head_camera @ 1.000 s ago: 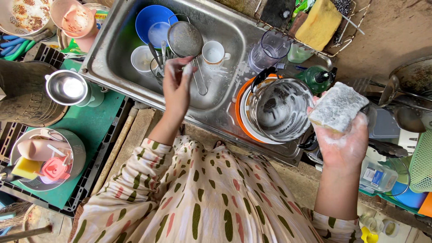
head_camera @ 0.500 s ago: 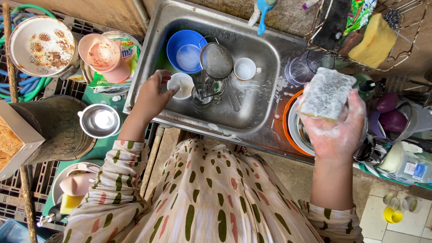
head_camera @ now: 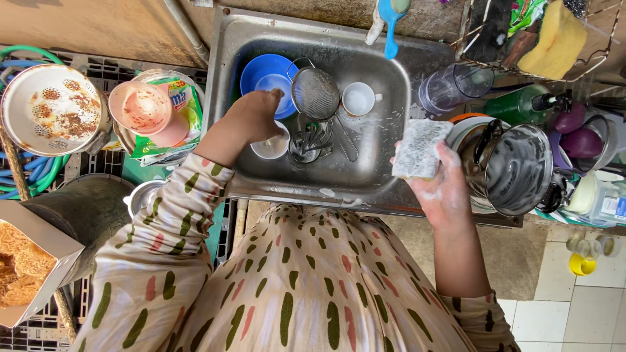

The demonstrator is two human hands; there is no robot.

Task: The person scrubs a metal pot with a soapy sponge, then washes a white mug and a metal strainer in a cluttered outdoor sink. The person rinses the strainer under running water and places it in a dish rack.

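a steel sink (head_camera: 385,176) full of dishes lies under the person. the left hand (head_camera: 255,116) is closed on a small white cup (head_camera: 272,146) in the basin, at 9 o'clock from the mesh strainer (head_camera: 315,93). the right hand (head_camera: 445,186) clamps a soapy sponge (head_camera: 420,148) over the sink's 3 o'clock edge, just beside a foamy steel pot (head_camera: 516,171).

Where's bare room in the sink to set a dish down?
Bare steel shows along the sink's right side, below the white cup and right of the strainer. The left half is crowded: blue bowl, small bowl under the left hand, utensils.
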